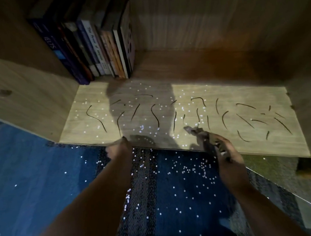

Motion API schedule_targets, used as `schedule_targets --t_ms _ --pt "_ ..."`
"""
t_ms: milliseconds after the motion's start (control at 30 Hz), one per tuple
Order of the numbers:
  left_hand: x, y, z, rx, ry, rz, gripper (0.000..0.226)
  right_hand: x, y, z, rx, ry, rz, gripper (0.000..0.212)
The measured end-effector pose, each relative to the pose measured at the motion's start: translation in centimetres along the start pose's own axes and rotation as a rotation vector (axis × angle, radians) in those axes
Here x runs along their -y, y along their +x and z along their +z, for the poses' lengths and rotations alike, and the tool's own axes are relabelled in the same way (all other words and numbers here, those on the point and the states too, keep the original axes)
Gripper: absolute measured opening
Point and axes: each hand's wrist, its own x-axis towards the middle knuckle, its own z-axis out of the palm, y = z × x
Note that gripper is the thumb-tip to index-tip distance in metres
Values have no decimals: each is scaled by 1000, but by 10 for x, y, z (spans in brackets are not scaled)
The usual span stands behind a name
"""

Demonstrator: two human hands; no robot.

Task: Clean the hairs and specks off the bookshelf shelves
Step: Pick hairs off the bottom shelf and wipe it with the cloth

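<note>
A pale wooden shelf was seen from above, lit along its front half and dark toward its back. Many dark, curved hairs were scattered across the lit part of the shelf, from its left end to its right end, each lying apart from the others. Small white specks were strewn among them, most thickly near the middle of the shelf's front edge. A row of books was stood upright at the shelf's back left corner, pressed against the left side panel.

The left hand was placed at the shelf's front edge, left of its middle, with one dark-nailed fingertip touching the lip. The hand was blurred, and it could not be told how far its fingers were bent or whether anything was held.

The right hand was held at the shelf's front edge, right of its middle, with its fingers curled round a brownish object. The object was too blurred to be named; its far end was stretched over the shelf surface among the specks.

A broad shadow was cast across the middle of the shelf, from its front edge back toward the books.

Below the shelf's front edge a blue floor covering was seen, and more white specks were scattered on it beneath the middle of the shelf.
</note>
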Motion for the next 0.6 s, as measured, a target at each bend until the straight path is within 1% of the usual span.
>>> schedule_targets --t_ms 33,67,100,133,167,200,233,267,300,367,433,467,500,533,600 --pt "-7 2 -2 -128 100 79 56 5 3 -8 -25 75 24 31" --pt "-11 3 -4 -203 245 210 62 10 7 -14 -49 122 40 32" --pt "-13 8 -7 -225 404 380 67 13 12 -20 -82 134 43 34" --pt "-12 15 -9 -200 602 553 72 16 20 -25 -117 128 48 37" --pt "-9 21 -11 -139 821 682 77 18 26 -28 -159 95 46 39" --pt "-4 27 -15 -66 1004 762 82 20 33 -30 -182 69 35 39" --pt "2 34 -16 10 1131 791 88 18 41 -31 -201 33 31 38" --pt "7 37 -19 70 1211 799 97 16 50 -32 -219 -3 30 38" --pt "12 41 -21 111 1278 802 107 12 61 -32 -242 -57 32 40" --pt "18 47 -24 122 1400 856 124 -1 87 -31 -287 -116 38 45" --pt "23 55 -23 113 1408 924 131 -12 114 -29 -333 -143 16 45" --pt "25 59 -22 108 1388 974 131 -16 127 -25 -335 -193 26 43" --pt "29 64 -21 107 1375 1012 126 -20 138 -19 -328 -260 55 41" --pt "34 67 -20 108 1357 1020 118 -22 145 -11 -301 -336 75 41" --pt "38 67 -22 89 1371 997 105 -25 152 10 -192 -431 49 45"
